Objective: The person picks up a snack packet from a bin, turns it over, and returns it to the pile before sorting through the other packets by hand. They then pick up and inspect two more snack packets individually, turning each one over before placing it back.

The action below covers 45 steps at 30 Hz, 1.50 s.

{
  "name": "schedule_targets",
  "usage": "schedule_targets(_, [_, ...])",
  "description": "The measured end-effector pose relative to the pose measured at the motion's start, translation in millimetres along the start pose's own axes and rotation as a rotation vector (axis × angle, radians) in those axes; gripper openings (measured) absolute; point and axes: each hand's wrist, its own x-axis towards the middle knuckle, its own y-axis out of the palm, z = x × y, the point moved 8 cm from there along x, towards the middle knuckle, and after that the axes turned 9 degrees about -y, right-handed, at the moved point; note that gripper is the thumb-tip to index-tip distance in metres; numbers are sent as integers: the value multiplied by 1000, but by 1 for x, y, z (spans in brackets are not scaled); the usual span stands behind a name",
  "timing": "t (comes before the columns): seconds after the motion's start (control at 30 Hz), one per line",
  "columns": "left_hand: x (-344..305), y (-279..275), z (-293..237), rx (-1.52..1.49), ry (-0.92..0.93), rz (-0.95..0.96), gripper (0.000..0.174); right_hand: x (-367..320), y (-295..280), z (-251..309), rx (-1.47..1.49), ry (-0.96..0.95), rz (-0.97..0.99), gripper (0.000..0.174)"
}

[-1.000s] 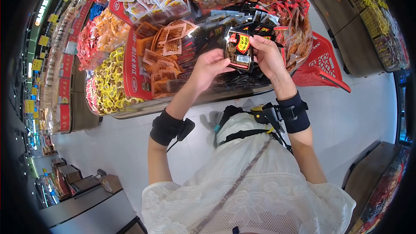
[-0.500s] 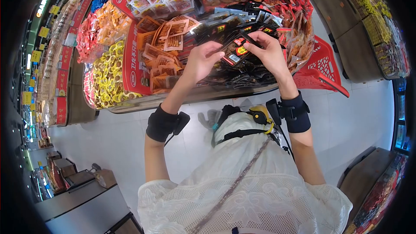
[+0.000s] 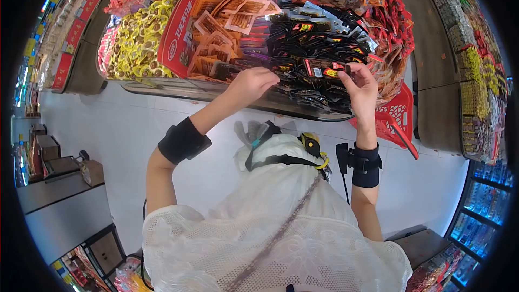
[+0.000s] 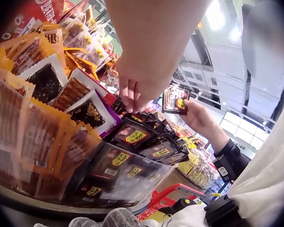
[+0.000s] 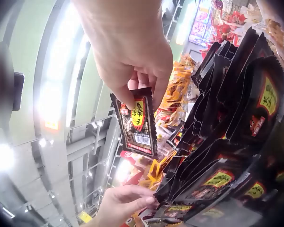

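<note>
My right hand (image 3: pixel 361 89) pinches one black snack packet (image 5: pixel 137 125) by its edge, thumb on the front, over the heap of like packets. Its printed face, with a yellow label and a barcode, shows in the right wrist view. My left hand (image 3: pixel 250 85) is at the heap's front left, fingers loosely bent. In the right wrist view its thumb and forefinger are right at the corner of a black packet in the heap (image 5: pixel 217 184); no lifted packet shows in it.
Orange-edged snack packets (image 3: pixel 208 46) lie left of the black ones, beside a red sign board (image 3: pixel 175 38). Yellow packets (image 3: pixel 138 38) are farther left. A red basket (image 3: pixel 397 116) stands at the bin's right end. Shelving (image 3: pixel 438 86) runs along the right.
The left hand has let go of the black packet and moved left and down to the heap's edge. The right hand alone keeps the packet, now farther right and turned sideways. The head view has shifted.
</note>
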Motion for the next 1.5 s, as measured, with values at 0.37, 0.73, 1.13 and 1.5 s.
schedule_targets(0.37, [10,12,18,-94,-76,-84,36,-9,40,8,-258,-43,186,12])
schedule_targets(0.73, [12,11,21,-130,-41,-65,43,-9,89,19,-877,-331,409,12])
schedule_targets(1.13, [14,14,24,-82,-81,4,38,-8,102,8,-935,-304,529,5])
schedule_targets(1.5, [7,0,10,-122,-61,-97,27,0,106,-16,-890,-361,509,8])
